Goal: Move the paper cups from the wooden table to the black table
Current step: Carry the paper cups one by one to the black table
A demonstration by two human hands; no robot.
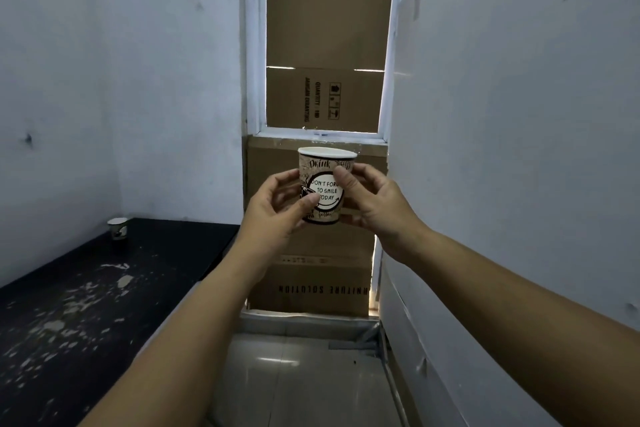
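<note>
From the head camera, both hands hold one paper cup (325, 185) upright in mid-air, in front of a stack of cardboard boxes (325, 45) that fills the window frame (254, 45) ahead. The left hand (277, 210) has its fingers (306, 201) clamped on the cup's left side and lower front; the right hand (375, 199) has its fingers (346, 180) pressed on the cup's right side. The cup is printed with words, and its open white rim faces up.

To the left, the black bench (86, 305) runs along the white wall (121, 80) into the corner, its top scuffed with pale patches. A second paper cup (118, 228) stands upright at the far corner of it, near both walls and well apart from the held cup. The rest of the bench top near the person shows nothing standing on it. The bench's near edge passes under the left forearm.

On the right, a white panel (519, 149) closes in, leaving only a narrow strip of tiled floor (294, 374) between it and the bench, ending at the boxes
</note>
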